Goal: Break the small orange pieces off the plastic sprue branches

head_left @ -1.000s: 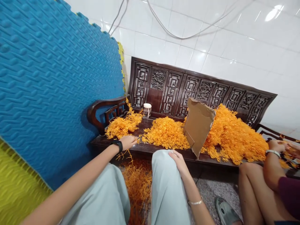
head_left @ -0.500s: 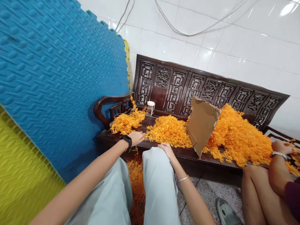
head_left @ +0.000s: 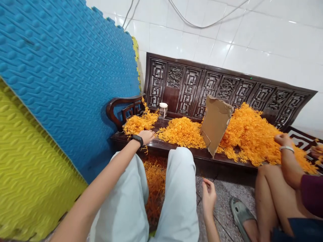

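Note:
My left hand (head_left: 146,136), with a black wristband, is closed above the bench's front edge, between two orange heaps. An orange branching strand (head_left: 145,150) hangs below it, and orange shows at the fingertips. Close to its fingers lies the middle heap of tangled orange pieces (head_left: 182,133); the smaller left heap of orange strands (head_left: 138,123) is just behind the wrist. My right hand (head_left: 209,196) hangs beyond my right knee, over the floor, thumb and fingers pinched together. A tiny orange piece (head_left: 203,177) seems to show at its fingertips.
A cardboard sheet (head_left: 216,124) stands between the middle heap and a larger orange pile (head_left: 248,134). A lidded clear cup (head_left: 163,111) is on the dark wooden bench (head_left: 174,101). Loose orange strands (head_left: 155,181) lie below my knees. A co-worker's hand (head_left: 284,139) reaches to the pile. Blue mats (head_left: 75,67) rise left.
My right hand has left my knee and moved right and down, past my leg. My left hand stays near the bench edge. The co-worker's hand has moved left onto the large pile.

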Action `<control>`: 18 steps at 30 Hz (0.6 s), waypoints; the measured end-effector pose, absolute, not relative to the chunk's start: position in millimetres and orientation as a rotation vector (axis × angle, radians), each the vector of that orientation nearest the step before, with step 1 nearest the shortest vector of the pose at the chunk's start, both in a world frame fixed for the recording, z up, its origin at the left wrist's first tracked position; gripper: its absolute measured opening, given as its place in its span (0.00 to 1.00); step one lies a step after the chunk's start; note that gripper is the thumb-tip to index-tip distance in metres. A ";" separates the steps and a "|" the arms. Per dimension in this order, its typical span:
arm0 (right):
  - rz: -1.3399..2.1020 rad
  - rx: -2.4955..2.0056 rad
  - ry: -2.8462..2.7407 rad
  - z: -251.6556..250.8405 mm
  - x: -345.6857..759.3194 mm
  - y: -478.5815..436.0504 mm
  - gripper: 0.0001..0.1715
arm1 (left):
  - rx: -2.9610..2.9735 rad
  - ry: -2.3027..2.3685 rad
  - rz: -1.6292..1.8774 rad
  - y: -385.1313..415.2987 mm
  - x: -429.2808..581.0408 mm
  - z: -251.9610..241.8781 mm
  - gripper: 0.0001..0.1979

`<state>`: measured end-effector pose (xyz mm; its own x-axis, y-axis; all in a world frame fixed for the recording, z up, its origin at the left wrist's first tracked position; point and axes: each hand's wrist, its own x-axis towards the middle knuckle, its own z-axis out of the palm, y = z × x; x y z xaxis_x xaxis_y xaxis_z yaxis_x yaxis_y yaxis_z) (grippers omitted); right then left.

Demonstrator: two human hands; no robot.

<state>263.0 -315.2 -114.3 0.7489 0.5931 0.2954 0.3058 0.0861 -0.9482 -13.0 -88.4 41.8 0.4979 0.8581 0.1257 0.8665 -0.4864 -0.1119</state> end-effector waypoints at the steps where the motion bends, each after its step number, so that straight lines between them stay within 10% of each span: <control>1: 0.201 -1.472 -0.704 -107.0 260.6 -329.6 0.18 | -2.570 -1.506 -0.102 -91.4 -10.3 43.1 0.14; 8: 0.248 -1.218 -1.179 -63.9 196.4 -389.2 0.06 | -2.531 -1.525 -0.322 -107.7 26.4 40.0 0.15; 13: 0.766 -1.132 -1.821 -70.1 138.7 -386.0 0.15 | -2.496 -1.531 -0.393 -109.1 54.0 25.6 0.15; 18: 1.107 -1.258 -1.076 -104.8 99.7 -324.7 0.18 | -2.443 -1.609 -0.360 -107.1 74.9 8.6 0.16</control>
